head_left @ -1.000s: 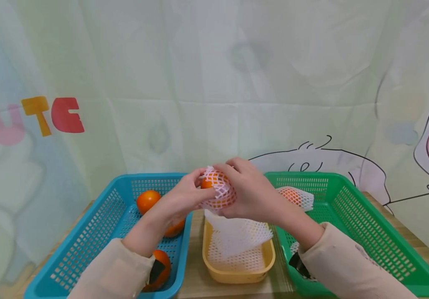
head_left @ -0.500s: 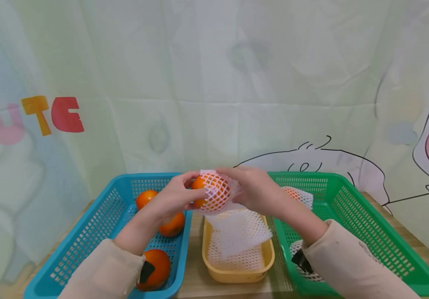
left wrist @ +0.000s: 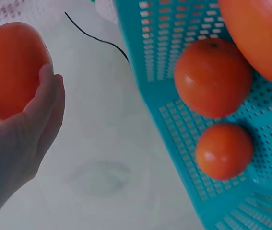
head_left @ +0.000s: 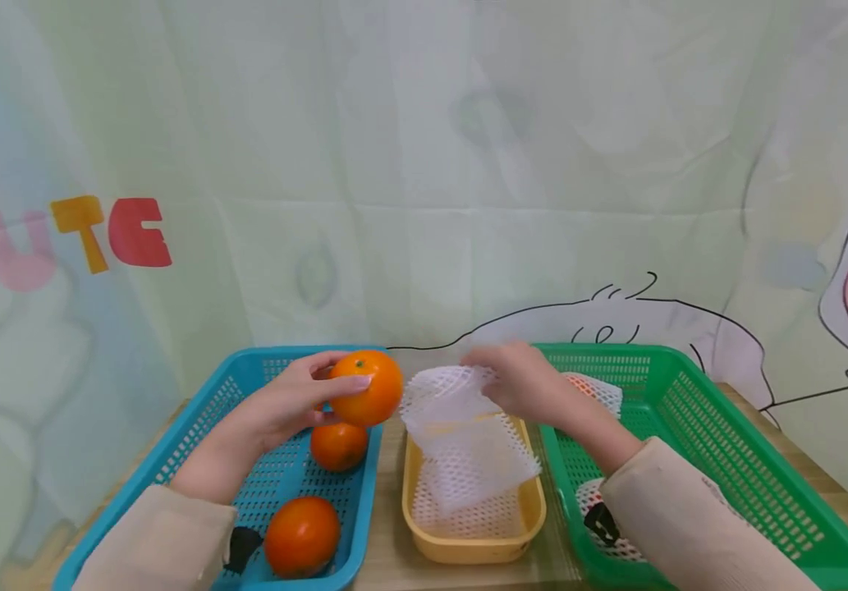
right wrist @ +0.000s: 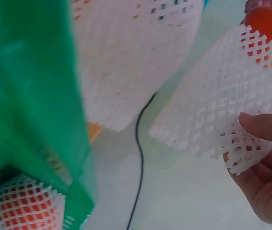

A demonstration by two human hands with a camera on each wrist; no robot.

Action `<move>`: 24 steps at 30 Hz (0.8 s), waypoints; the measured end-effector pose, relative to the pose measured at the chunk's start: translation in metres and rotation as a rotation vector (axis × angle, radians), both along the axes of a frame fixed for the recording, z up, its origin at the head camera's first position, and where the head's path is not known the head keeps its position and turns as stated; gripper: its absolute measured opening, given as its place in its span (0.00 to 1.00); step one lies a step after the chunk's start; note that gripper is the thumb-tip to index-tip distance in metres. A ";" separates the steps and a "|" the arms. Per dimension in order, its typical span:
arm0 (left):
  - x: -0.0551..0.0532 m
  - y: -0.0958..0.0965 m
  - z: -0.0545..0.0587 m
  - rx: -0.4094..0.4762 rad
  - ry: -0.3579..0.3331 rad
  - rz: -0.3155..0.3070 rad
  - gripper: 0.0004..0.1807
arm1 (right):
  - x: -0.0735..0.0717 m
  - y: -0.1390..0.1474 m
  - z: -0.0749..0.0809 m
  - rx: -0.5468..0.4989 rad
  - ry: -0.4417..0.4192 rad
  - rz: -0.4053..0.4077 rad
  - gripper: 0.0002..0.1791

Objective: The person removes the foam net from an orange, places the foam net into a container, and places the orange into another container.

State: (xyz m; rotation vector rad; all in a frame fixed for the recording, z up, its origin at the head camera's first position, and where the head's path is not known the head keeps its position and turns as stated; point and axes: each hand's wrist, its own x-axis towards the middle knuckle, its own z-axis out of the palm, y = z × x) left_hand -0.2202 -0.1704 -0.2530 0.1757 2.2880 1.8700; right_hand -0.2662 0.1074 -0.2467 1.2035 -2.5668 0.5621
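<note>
Bare right hand (head_left: 520,383): fingertips blurred, head view; cut by the right edge, right wrist view.
Glossy round orange fruit (head_left: 379,400) in the bare left hand (head_left: 283,404): cut by the left edge, left wrist view.
Shallow yellow plastic tray (head_left: 479,550): floor mostly hidden under white foam netting (head_left: 464,476).
Green perforated plastic basket (head_left: 726,435): blurred, right wrist view; near end partly behind the beige right sleeve (head_left: 697,521).

Since 0.5 s ago: orange fruit (head_left: 382,396) out of foam net (head_left: 442,396), left hand (head_left: 292,400) shifted left, apart from right fingers (right wrist: 264,125)
</note>
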 end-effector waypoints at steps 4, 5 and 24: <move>-0.002 -0.018 -0.004 -0.006 -0.023 0.057 0.39 | -0.007 0.004 -0.010 0.030 -0.056 -0.045 0.16; -0.002 -0.022 -0.006 -0.007 -0.028 0.068 0.39 | -0.008 0.005 -0.012 0.044 -0.072 -0.058 0.16; -0.011 -0.083 -0.050 -0.065 -0.140 0.287 0.48 | 0.003 0.011 -0.010 0.451 -0.379 0.102 0.26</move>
